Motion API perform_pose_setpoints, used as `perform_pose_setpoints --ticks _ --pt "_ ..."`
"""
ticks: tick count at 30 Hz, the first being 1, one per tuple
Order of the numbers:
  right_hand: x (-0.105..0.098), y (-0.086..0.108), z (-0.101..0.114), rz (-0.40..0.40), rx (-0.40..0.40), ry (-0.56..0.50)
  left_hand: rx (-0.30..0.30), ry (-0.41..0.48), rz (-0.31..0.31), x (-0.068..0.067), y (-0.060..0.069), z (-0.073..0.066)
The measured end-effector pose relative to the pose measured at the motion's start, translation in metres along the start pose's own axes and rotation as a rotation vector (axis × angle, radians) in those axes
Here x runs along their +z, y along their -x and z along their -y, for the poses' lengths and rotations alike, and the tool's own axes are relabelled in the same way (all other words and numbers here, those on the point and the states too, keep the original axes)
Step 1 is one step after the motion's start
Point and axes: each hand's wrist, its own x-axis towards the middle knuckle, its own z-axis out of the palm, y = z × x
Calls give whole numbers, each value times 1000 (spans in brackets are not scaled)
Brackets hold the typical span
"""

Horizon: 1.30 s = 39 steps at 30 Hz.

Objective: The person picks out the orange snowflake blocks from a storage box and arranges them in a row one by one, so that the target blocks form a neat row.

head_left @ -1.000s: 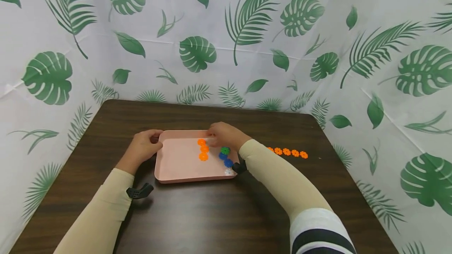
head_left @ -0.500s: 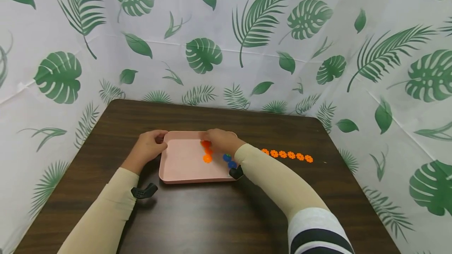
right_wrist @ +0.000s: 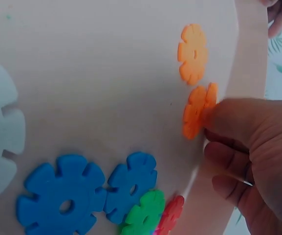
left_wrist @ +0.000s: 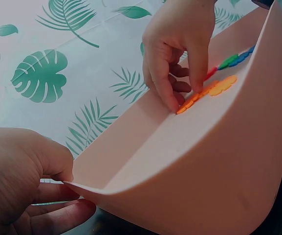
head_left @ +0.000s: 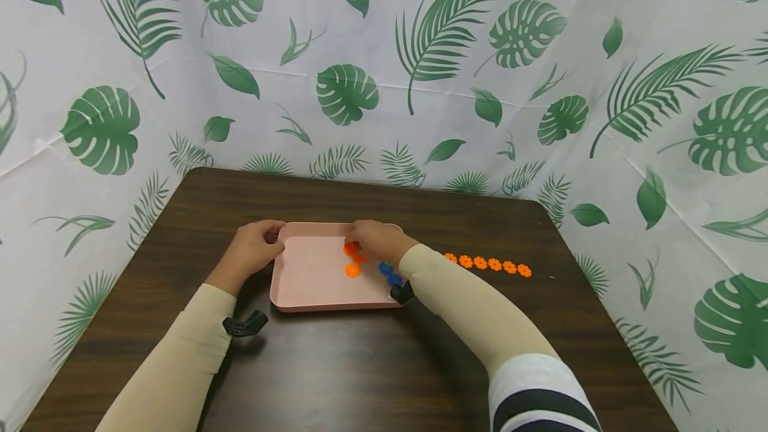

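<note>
My left hand [head_left: 247, 251] pinches the rim at the far left corner of a shallow pink tray [head_left: 306, 279]. Inside the tray, my right hand [head_left: 379, 240] pinches the farthest of three orange flower-shaped discs [right_wrist: 211, 94] between thumb and finger. That disc is tilted and partly overlaps the middle orange disc [right_wrist: 193, 112]; the third orange disc [right_wrist: 193, 55] lies flat beside them. Close by in the right wrist view are two blue discs [right_wrist: 65, 198], a green disc [right_wrist: 148, 211], a red disc [right_wrist: 172, 215] and a white disc [right_wrist: 1, 129].
On the dark wooden table [head_left: 360, 372], a row of several orange discs [head_left: 481, 263] lies right of the tray, partly behind the right sleeve [head_left: 474, 302]. A white cloth with green leaves [head_left: 336, 19] hangs behind and beside the table.
My right hand has moved left and down onto the farthest orange disc and now pinches it. That disc has shifted closer to the middle one. My left hand keeps hold of the tray rim.
</note>
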Motion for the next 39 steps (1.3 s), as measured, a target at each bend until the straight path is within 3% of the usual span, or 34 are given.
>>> perform_pose_setpoints --ticks 6,10,16,23,31,39 --pt "4 0 -4 30 57 -7 20 0 -4 3 0 -1" --pt "3 5 -7 -13 82 -118 37 -1 -12 5 0 -2" --pt "-3 20 -18 -101 35 -296 20 2 -3 5 -1 -2" --pt "-14 41 -38 -153 91 -279 -2 -3 12 1 0 -2" --pt "-13 83 -79 -212 234 -332 4 -8 14 -2 2 0" --pt "3 149 -119 -256 357 -410 9 -7 7 -2 2 -3"
